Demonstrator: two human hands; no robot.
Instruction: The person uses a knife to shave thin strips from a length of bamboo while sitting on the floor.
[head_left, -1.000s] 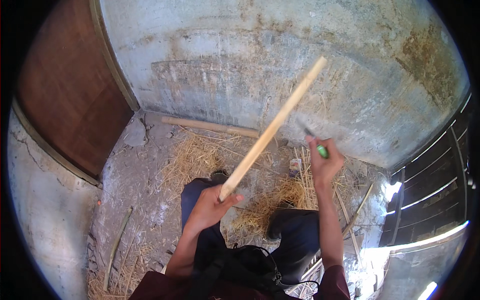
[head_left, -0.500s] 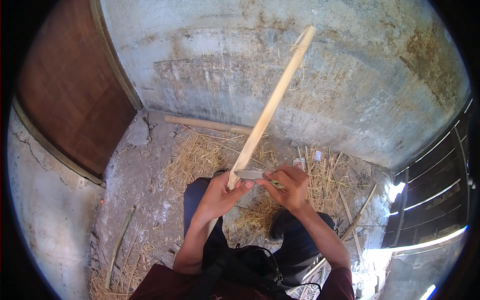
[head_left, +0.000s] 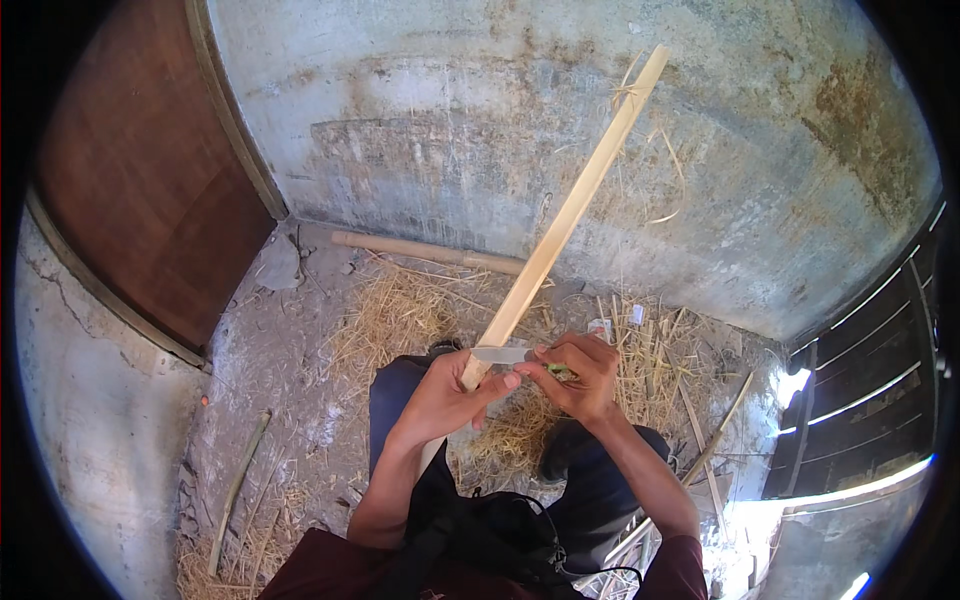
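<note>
A long pale bamboo strip (head_left: 570, 215) slants up and to the right from my lap, with thin curled shavings hanging near its far end. My left hand (head_left: 440, 400) is closed around the strip close to its near end, thumb pointing right. In my right hand (head_left: 580, 375) is a knife (head_left: 503, 354), its short blade lying across the strip just above my left fingers. Part of a green handle shows between the right fingers; the rest is hidden. My left thumb tip is close to my right thumb.
Straw-like shavings (head_left: 395, 315) cover the floor ahead and between my legs. A thick bamboo pole (head_left: 430, 250) lies along the stained wall. Loose sticks (head_left: 712, 430) lie at right, another stick (head_left: 240, 490) at left. A brown door (head_left: 150, 180) stands at far left, dark slats (head_left: 860, 370) at right.
The strip's far end has swung right, and its flat face shows more. A curled shaving now shows farther right. The knife and both hands have barely shifted.
</note>
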